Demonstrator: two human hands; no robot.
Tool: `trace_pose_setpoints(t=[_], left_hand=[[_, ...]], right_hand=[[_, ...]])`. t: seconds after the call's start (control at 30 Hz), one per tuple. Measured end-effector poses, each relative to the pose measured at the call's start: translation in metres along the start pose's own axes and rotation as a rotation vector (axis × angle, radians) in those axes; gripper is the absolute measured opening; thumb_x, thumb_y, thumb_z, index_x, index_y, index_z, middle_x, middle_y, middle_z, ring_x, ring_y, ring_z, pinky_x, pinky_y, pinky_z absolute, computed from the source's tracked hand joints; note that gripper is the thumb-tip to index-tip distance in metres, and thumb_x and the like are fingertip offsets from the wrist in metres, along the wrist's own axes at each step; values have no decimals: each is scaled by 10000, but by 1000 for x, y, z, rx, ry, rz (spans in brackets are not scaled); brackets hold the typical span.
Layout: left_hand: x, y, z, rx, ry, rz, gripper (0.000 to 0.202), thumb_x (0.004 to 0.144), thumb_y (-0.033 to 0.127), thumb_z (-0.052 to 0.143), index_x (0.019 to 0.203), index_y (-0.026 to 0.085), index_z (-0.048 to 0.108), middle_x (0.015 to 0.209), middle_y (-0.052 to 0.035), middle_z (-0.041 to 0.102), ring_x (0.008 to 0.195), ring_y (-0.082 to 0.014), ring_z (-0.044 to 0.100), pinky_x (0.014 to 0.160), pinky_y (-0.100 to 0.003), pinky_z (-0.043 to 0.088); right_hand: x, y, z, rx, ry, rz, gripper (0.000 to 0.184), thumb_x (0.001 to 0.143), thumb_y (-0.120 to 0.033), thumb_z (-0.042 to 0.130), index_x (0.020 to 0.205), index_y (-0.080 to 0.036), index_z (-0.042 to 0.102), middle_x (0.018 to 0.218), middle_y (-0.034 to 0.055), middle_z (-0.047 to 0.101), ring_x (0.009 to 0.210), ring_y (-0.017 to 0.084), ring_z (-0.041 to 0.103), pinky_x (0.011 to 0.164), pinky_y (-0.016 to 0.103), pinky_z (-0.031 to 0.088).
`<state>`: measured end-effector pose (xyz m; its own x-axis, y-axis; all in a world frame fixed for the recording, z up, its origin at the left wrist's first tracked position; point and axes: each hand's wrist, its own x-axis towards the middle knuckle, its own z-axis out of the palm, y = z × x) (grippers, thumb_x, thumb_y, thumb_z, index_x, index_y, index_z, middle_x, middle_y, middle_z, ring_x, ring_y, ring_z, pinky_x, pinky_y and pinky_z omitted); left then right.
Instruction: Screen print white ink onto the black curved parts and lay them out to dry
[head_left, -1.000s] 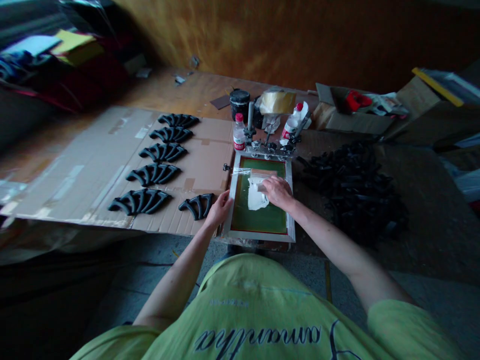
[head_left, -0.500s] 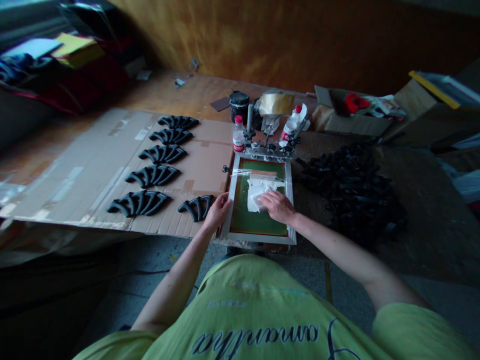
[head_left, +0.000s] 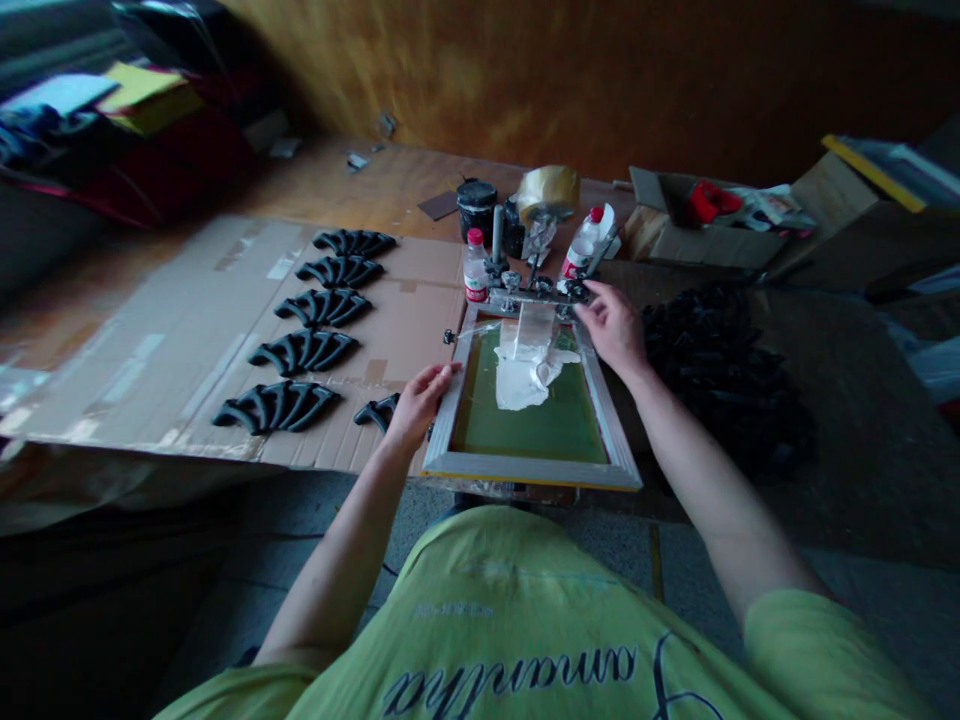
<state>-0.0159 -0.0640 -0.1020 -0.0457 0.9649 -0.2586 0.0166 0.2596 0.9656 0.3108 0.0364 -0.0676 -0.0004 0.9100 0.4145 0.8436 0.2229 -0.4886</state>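
Left hand: open, fingers together and nearly flat; the left hand (head_left: 420, 405) rests its fingertips on the left rail of the aluminium screen-printing frame (head_left: 525, 468), just above a black moulded part (head_left: 376, 410) on the cardboard.

Right hand: open, with the fingers spread; the right hand (head_left: 613, 328) sits beyond the frame's upper right corner, its fingertips near the metal hinge clamps (head_left: 525, 295).

Frame: lies between the hands, its green mesh (head_left: 540, 430) carrying a patch of white ink (head_left: 521, 383) and an upright strip of clear plastic (head_left: 531, 330).

Lettering: the yellow-green T-shirt (head_left: 495, 610) has dark script, upside down in this view, that looks like "amantha"; the smaller line above it is too small to read.

Left of frame: five black part clusters (head_left: 277, 407) lie in a column on a cardboard sheet (head_left: 165, 340).

Right of frame: a heap of black parts (head_left: 720, 370).

Far edge: a red-capped bottle (head_left: 475, 268), its label unreadable, a white bottle (head_left: 583, 245), a black tin (head_left: 477, 208), a tape roll (head_left: 547, 193) and a cardboard box (head_left: 675, 228) stand on the wooden surface (head_left: 375, 180).
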Motion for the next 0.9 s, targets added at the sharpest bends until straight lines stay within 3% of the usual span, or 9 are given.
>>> trace_pose_setpoints(t=[0.13,0.33,0.43,0.5,0.57,0.63,0.73,0.8,0.9], left_hand=[[18,51,13,-199,5,187,565,878,684,468,998,168,667,791,-39,649,644,-135,599,579,-250,479],[49,101,34,-279,4,341,537,945,635,364,1166,193,572,905,-69,684,814,-156,670,658,-255,534],[36,74,44,-282,106,313,523,933,639,395,1155,199,569,917,-76,704,791,-154,669,633,-244,527],[12,38,54,-247,109,151,567,878,687,461,1045,169,617,871,-97,714,745,-169,671,590,-245,515],[-17,-1,67,-164,-101,-173,626,771,727,586,945,130,658,862,-151,725,755,-223,689,568,-275,519],[-41,-31,78,-223,-220,-355,655,744,738,609,1019,145,661,972,-170,732,897,-274,701,634,-322,551],[-52,-51,80,-383,-166,-410,624,764,715,607,1037,155,636,1005,-152,727,963,-266,697,720,-350,567],[-41,-54,63,-402,-64,-399,597,773,692,607,1025,151,621,948,-126,724,862,-231,708,682,-326,564],[-18,-64,10,-284,188,-350,551,818,667,530,1015,158,602,777,-58,686,641,-166,662,594,-285,540]], right_hand=[[-31,43,-3,-44,5,218,383,972,-366,443,992,-79,696,839,40,702,686,113,588,728,221,503],[-115,9,66,-108,-339,-52,220,840,-387,711,806,-176,657,903,94,680,878,211,631,819,328,510],[-126,-11,81,-207,-449,-22,160,899,-332,644,861,-183,603,938,127,661,941,252,617,813,350,480],[-128,-22,81,-208,-484,81,138,949,-322,565,908,-192,577,907,113,658,889,241,622,753,325,463],[-134,-38,79,-156,-428,128,139,978,-329,506,935,-209,561,884,93,655,847,230,620,719,313,451],[-143,-57,79,-53,-362,33,134,982,-328,491,922,-228,557,883,79,652,853,226,609,734,317,456],[-148,-72,79,118,-399,-264,130,970,-308,513,881,-239,576,929,65,652,924,219,594,830,332,466],[-134,-55,73,146,-410,-340,140,968,-281,508,880,-233,606,1003,70,653,995,214,584,907,339,453],[-91,18,55,-26,-300,-114,153,936,-202,510,1001,-194,647,1104,115,642,1086,239,555,965,363,428]])
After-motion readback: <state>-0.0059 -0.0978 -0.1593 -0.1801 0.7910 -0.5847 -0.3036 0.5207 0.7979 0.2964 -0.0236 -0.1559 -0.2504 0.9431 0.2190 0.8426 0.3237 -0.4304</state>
